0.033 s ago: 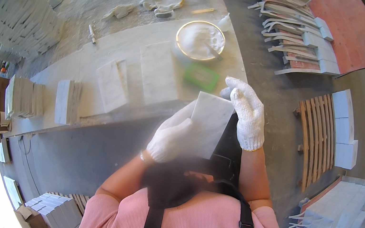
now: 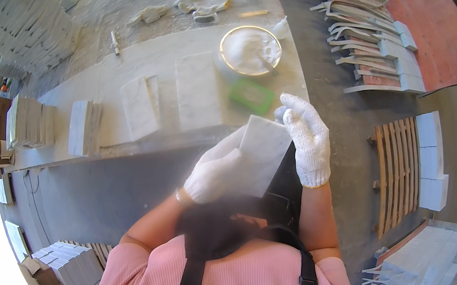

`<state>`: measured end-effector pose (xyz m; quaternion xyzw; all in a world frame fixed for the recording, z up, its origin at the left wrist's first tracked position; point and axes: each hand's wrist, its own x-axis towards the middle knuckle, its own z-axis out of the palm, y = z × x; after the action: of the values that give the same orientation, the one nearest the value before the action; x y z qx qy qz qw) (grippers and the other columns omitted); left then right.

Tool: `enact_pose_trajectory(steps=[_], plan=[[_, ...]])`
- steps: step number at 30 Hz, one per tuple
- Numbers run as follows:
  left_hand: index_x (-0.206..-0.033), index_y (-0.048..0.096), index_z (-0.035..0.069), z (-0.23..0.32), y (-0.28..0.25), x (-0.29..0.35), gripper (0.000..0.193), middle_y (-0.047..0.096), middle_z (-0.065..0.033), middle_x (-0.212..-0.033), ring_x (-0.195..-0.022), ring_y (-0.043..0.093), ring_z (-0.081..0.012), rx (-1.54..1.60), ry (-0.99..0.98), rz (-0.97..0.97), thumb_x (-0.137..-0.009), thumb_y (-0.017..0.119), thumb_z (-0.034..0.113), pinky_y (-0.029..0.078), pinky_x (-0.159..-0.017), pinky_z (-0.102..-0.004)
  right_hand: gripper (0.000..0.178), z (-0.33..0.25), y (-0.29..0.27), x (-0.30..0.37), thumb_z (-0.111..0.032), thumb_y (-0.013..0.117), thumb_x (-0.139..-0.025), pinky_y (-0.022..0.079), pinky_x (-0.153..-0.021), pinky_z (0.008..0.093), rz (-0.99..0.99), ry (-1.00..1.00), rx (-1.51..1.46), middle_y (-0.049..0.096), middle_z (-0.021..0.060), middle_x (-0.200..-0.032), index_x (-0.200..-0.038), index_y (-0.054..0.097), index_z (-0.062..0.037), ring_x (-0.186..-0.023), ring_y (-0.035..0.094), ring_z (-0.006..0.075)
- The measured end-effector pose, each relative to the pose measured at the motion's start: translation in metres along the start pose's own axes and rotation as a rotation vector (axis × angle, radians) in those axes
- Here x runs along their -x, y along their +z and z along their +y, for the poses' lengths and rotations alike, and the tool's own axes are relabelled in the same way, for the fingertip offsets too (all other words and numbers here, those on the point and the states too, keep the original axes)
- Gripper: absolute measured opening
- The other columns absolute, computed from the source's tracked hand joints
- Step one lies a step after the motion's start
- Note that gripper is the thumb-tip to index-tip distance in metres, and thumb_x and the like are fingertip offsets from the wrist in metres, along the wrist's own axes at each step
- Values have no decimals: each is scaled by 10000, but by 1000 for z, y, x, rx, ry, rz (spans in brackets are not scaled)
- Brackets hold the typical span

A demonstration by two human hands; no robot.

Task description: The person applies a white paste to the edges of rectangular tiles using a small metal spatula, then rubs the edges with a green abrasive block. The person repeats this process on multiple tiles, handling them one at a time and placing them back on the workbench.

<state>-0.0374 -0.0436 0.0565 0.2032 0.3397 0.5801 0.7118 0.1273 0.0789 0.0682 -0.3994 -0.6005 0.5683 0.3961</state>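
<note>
A white marble tile (image 2: 262, 157) with faint grey veins is tilted up in front of my body. My left hand (image 2: 215, 167), in a white knitted glove, is closed on its left edge. My right hand (image 2: 308, 141), gloved the same way, is beside the tile's upper right corner, fingers partly bent and apart. I see nothing held in it; whether a fingertip touches the corner I cannot tell. Beyond the tile, a green block (image 2: 252, 96) lies on the worktable (image 2: 180, 143), near a gold-rimmed bowl (image 2: 251, 51) of white powder or paste with a tool in it.
More marble tiles (image 2: 197, 92) lie on the table, with upright stacks (image 2: 83, 127) farther left. Work gloves (image 2: 202, 3), a marker (image 2: 114, 43) and a small white bottle (image 2: 281, 29) lie beyond. To the right stand a wooden pallet (image 2: 395, 173) and strapped tile stacks (image 2: 416, 264).
My right hand has shifted slightly left, closer to the tile's upper corner. The tile and my left hand look almost unmoved.
</note>
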Motion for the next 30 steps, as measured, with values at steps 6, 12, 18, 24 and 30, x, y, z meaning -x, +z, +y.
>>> enact_pose_trajectory(steps=[6,12,18,24,30], plan=[[-1615,371,-20,-5,3,3,698,500,-101,-1579,-1426,480,-213,14,35,37,-1035,649,252,373,-1188,-374,392,-3,7,-3,-67,701,-980,531,-934,270,-45,-8,211,719,58,-1146,-1369,667,-24,-1028,659,104],[-1597,400,-29,3,-10,9,684,522,-121,-1561,-1415,501,-226,-80,17,137,-1021,663,230,379,-1186,-373,377,-5,-22,5,-54,674,-981,543,-865,253,23,74,161,722,59,-1130,-1356,672,-16,-994,665,103],[-1590,404,-42,56,-9,5,741,515,-137,-1569,-1422,499,-239,-95,73,172,-957,723,172,394,-1179,-385,352,-2,-29,-38,-175,706,-1002,548,-928,305,106,-207,445,730,108,-1214,-1316,694,-16,-1061,698,171],[-1466,555,-50,110,-14,-16,657,667,-124,-1361,-1204,640,-202,-324,115,196,-904,792,197,495,-1066,-363,561,-2,-12,-95,-561,762,-894,570,-812,360,-7,-212,1018,726,63,-1126,-1264,722,-142,-891,704,216],[-1418,593,-53,143,-34,-40,567,687,-104,-1302,-1158,646,-178,-445,65,225,-939,752,205,501,-1037,-336,483,7,9,-125,-472,740,-886,575,-816,429,-194,-112,1086,758,83,-1080,-1307,694,-237,-927,729,293]])
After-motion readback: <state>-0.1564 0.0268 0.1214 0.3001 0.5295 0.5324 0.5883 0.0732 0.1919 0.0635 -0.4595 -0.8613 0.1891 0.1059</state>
